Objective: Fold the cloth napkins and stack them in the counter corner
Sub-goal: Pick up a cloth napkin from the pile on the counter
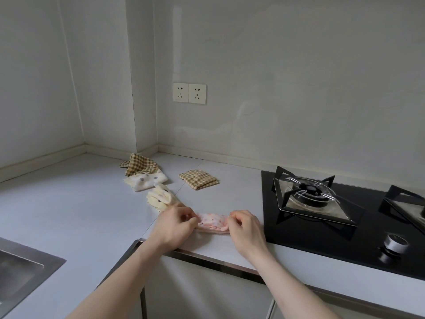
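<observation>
left hand & right hand each pinch an end of the pink napkin at counter's front edge, mid-fold. checked napkin looks folded; approx 3 others loose, nothing stacked in the corner yet.

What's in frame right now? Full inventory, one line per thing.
pink patterned cloth napkin: 1, pink and white, near counter front edge, pinched at both ends
cream spotted cloth napkin: 1, pale yellow, rumpled, just behind the left hand
brown checked folded napkin: 1, tan and brown, lying alone mid-counter
checked and white dotted napkin pile: 1 loose heap, number of cloths unclear, nearest the wall corner
white stone counter: 1, L-shaped
black glass gas hob: 1, right side, two burners partly seen, one silver knob
steel sink: 1, lower left, partly cut off
wall socket pair: 2, cream, back wall
left hand: pinches napkin's left end
right hand: pinches napkin's right end
</observation>
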The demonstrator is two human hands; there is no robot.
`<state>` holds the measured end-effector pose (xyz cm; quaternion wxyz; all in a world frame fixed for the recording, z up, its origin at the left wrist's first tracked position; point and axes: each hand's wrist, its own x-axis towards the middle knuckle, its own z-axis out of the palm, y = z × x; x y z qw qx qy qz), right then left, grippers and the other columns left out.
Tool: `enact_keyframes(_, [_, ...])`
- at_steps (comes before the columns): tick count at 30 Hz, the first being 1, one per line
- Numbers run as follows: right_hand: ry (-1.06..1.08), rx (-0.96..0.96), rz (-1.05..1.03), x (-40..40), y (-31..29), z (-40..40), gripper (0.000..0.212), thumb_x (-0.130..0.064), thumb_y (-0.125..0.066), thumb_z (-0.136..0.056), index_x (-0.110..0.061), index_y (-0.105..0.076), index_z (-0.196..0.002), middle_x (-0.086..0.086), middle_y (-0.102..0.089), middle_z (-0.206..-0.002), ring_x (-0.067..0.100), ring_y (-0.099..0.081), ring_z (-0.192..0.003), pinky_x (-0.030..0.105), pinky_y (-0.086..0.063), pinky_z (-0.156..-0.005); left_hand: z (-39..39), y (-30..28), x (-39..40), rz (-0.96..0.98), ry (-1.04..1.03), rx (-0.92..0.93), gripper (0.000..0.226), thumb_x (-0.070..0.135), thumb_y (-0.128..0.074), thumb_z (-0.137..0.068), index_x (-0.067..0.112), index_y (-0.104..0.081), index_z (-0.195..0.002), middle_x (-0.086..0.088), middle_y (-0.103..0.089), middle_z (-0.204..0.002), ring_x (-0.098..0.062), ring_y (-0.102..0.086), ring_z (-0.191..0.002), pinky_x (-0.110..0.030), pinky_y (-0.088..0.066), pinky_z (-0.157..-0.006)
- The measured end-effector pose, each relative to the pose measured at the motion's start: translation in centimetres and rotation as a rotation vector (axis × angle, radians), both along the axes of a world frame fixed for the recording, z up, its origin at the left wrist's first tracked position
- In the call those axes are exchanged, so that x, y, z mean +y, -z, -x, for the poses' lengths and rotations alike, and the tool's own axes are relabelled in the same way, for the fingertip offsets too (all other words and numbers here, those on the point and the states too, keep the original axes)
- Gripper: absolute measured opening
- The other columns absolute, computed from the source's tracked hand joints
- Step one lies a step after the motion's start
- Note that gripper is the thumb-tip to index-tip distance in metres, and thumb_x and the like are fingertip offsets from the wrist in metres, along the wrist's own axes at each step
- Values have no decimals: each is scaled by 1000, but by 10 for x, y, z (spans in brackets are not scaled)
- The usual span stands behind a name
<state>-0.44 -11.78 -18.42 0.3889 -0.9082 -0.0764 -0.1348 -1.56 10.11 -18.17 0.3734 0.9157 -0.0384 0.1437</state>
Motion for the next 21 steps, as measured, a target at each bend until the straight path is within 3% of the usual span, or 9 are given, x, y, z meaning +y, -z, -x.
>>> enact_keyframes(3, [6, -30, 2, -4, -1, 3, 25, -35, -65, -91, -22, -59, -70, -12, -62, -88, 16, -58, -90, 33, -48, -84, -2, 2, -1, -4, -25, -43, 32, 58, -61, -81, 30, -71, -69, 14, -60, -89, -8, -59, -85, -34, -51, -79])
enact_keyframes(5, [3, -33, 29, -5, -3, 6, 11, -33, -69, -89, -29, -60, -85, -17, -59, -90, 14, -56, -94, 35, -48, -87, -2, 4, -1, -37, -20, -80, 35, 63, -67, -80, 30, -69, -69, 17, -59, -90, -6, -58, -87, -30, -50, -78])
enact_keyframes(7, [-12, -16, 61, -5, -2, 8, 19, -34, -68, -91, -35, -56, -106, -23, -54, -101, 11, -50, -106, 35, -45, -97, -2, 6, 0, -98, -5, -96, 35, 66, -68, -77, 31, -65, -73, 18, -59, -91, -5, -56, -90, -31, -49, -81])
enact_keyframes(9, [-24, 6, 95, -6, -2, 9, 34, -39, -64, -93, -40, -51, -125, -24, -50, -113, 8, -43, -116, 35, -40, -106, -3, 7, 0, -141, 5, -101, 33, 66, -64, -76, 35, -61, -86, 20, -60, -95, -5, -56, -93, -34, -49, -86])
enact_keyframes(11, [-35, 31, 92, -6, 0, 5, 43, -38, -64, -92, -44, -48, -132, -26, -49, -116, 5, -39, -118, 34, -38, -108, -6, 9, 1, -147, 15, -101, 40, 64, -63, -77, 39, -57, -107, 24, -61, -106, -4, -56, -104, -32, -45, -94])
enact_keyframes(13, [-42, 57, 54, -6, 4, 4, 46, -32, -67, -89, -45, -51, -130, -28, -46, -110, 1, -36, -108, 32, -39, -105, -8, 12, 1, -171, 30, -76, 50, 61, -61, -79, 42, -53, -124, 28, -59, -120, -1, -50, -118, -30, -38, -104])
enact_keyframes(15, [-41, 64, 19, -6, 7, 3, 46, -29, -70, -86, -45, -54, -126, -30, -48, -103, -1, -36, -102, 30, -41, -97, -10, 14, 2, -192, 46, -41, 49, 61, -59, -80, 43, -57, -126, 31, -56, -125, 3, -43, -124, -28, -31, -109])
enact_keyframes(18, [-21, 143, -2, -7, 6, 3, 41, -32, -72, -83, -48, -57, -118, -29, -50, -98, 3, -43, -102, 27, -42, -85, -11, 9, 3, -109, 73, 42, 33, 56, -65, -79, 40, -65, -107, 34, -60, -122, 3, -45, -122, -26, -30, -106])
enact_keyframes(21, [-40, 266, -86, -11, -6, 1, 31, -27, -77, -81, -45, -61, -102, -23, -63, -97, 3, -54, -99, 23, -45, -81, -7, -8, 2, 67, 102, 219, 18, 42, -71, -77, 32, -66, -91, 22, -67, -105, -3, -55, -114, -27, -40, -99])
